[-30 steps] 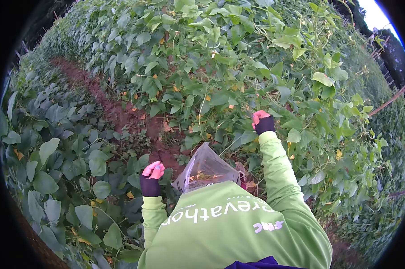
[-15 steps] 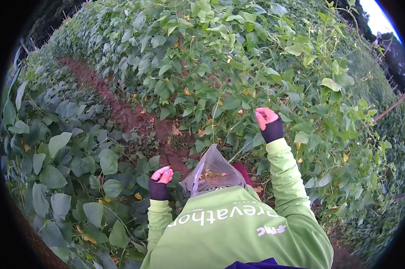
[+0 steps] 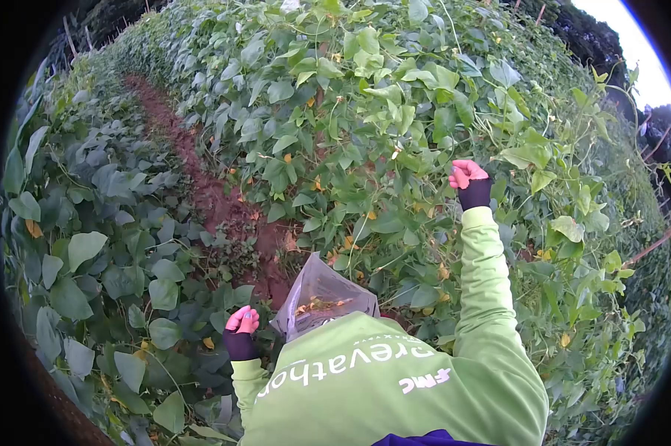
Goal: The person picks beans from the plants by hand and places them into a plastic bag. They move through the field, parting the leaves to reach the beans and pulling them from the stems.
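Right hand [image 3: 469,178] farther from bag [image 3: 341,288]

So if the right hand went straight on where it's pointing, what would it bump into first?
Probably the green leaves of the vines, just beyond the right hand. One camera view can't show how deep they sit, so I'm not sure which leaf.

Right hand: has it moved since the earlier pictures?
Yes, up the picture: against the pale leaf at right, the right hand was lower and now sits higher.
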